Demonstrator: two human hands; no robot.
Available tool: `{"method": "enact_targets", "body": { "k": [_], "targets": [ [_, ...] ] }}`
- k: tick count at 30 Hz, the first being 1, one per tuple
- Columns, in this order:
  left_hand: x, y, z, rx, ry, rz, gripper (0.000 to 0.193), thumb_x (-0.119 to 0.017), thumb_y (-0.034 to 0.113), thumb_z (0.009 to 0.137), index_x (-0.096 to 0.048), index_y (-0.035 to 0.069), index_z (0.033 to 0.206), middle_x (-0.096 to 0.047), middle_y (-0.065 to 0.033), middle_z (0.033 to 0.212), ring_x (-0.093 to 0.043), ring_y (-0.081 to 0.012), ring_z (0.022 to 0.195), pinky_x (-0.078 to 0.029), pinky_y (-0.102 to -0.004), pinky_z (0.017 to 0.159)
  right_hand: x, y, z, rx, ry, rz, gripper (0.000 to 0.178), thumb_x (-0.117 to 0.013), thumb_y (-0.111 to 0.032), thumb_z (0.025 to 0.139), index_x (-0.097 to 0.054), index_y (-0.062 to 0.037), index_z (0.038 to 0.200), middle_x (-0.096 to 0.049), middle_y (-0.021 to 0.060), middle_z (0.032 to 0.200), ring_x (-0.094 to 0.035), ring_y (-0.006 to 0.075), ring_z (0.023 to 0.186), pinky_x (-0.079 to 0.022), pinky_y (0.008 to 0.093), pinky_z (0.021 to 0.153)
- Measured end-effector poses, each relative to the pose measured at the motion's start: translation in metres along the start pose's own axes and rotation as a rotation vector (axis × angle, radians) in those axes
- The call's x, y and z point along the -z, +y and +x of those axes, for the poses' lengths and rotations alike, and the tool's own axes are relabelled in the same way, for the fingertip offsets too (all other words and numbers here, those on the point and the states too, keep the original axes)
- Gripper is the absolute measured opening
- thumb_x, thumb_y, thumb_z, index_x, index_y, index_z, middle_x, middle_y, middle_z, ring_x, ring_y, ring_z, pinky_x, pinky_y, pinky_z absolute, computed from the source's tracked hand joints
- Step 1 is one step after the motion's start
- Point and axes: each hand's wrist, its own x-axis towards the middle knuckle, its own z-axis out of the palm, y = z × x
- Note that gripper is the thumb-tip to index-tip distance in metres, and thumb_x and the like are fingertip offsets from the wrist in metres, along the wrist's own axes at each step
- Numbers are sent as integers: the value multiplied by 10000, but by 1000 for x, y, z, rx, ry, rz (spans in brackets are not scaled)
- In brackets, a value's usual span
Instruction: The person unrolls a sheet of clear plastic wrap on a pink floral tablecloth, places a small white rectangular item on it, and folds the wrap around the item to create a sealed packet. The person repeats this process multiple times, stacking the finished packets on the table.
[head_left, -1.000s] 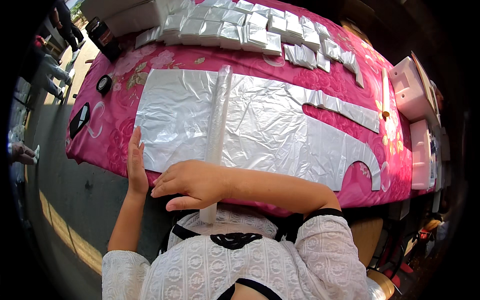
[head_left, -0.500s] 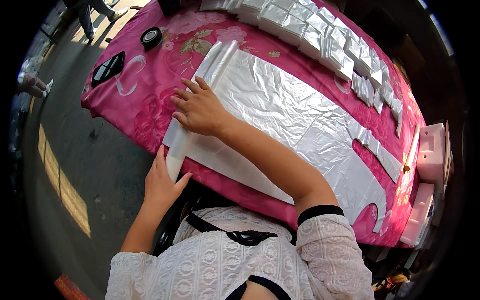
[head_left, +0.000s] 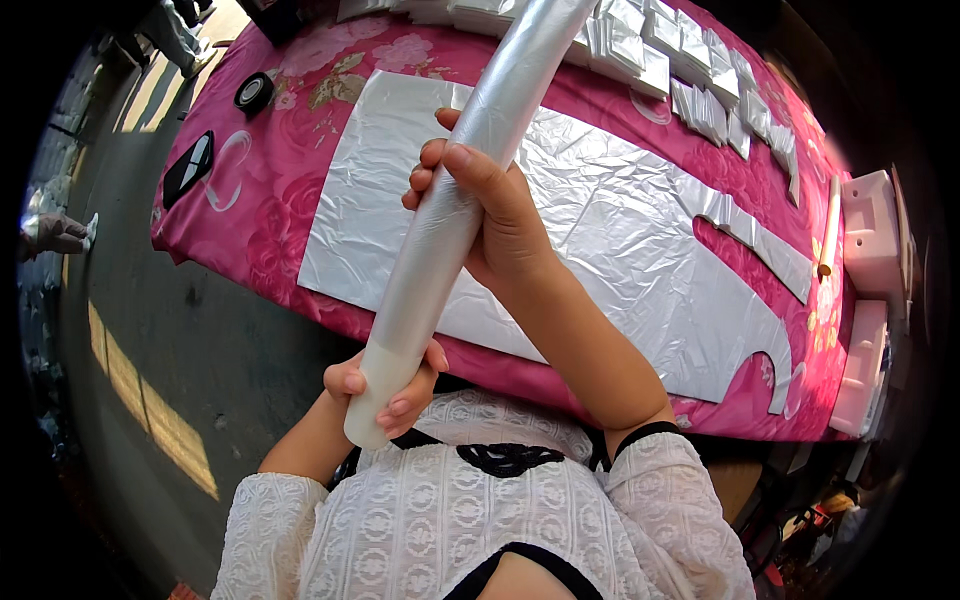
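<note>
Both my hands hold a long roll of whitish plastic film [head_left: 430,270], lifted at a slant above the table. My left hand [head_left: 390,390] is wrapped round its bare white lower end. Higher up, my right hand [head_left: 485,205] grips the roll from the right, with the thumb on top and the fingertips showing at the left side. Under the roll, white plastic bags [head_left: 590,240] lie spread flat and wrinkled, their cut handle ends at the right. The upper end of the roll runs out of the picture.
A pink flowered cloth [head_left: 290,120] covers the table. Folded white packs [head_left: 690,60] stand in rows at the back. A phone [head_left: 188,168] and a roll of black tape [head_left: 254,92] lie left. Pink containers [head_left: 868,230] and a thin rod [head_left: 829,228] are at the right. Far left, people's legs [head_left: 170,35] show.
The roll has come up off the bags and now tilts toward me. My right hand has gone from lying flat on it to gripping it; my left hand has closed round its lower end.
</note>
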Motion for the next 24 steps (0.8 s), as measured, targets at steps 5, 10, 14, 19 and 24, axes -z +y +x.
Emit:
{"method": "enact_targets", "body": {
  "k": [5, 10, 14, 19, 24],
  "targets": [
    [2, -26, 22, 191, -69, -132, 740, -684, 269, 693, -330, -118, 1214, -516, -92, 726, -539, -124, 537, -492, -261, 467, 23, -15, -46, 116, 135, 48, 614, -663, -206, 764, -278, -5, 1198, -503, 63, 846, -532, 149, 772, -494, 329, 711],
    [-13, -23, 46, 358, 310, 494, 826, -706, 359, 697, -317, -63, 1292, -584, -129, 886, -593, -185, 754, -513, -303, 640, 52, -15, -77, 127, 309, -71, 563, -681, -167, 761, -325, 1, 1163, -513, 67, 861, -549, 152, 766, -491, 323, 706],
    [17, -36, 45, 177, 637, 1513, 537, -619, 339, 811, -442, -1, 1188, -593, -92, 897, -591, -177, 781, -499, -305, 660, 78, 24, -82, 129, 441, -334, 511, -691, -134, 763, -380, 15, 1140, -533, 76, 873, -570, 159, 777, -492, 317, 702],
    [11, -28, 17, 444, 645, 773, 577, -625, 451, 788, -480, 24, 1148, -558, -61, 755, -552, -133, 589, -472, -271, 545, 95, 4, -69, 5, 603, -70, 489, -690, -125, 764, -401, 4, 1137, -555, 75, 870, -582, 171, 781, -496, 310, 708],
    [24, -16, -10, 571, 503, 558, 743, -689, 533, 688, -488, -4, 1161, -547, -49, 709, -540, -121, 556, -456, -243, 506, 167, -68, -41, 284, 721, -175, 465, -658, -108, 771, -413, 20, 1145, -571, 105, 893, -584, 169, 787, -494, 293, 692]
  ]
}}
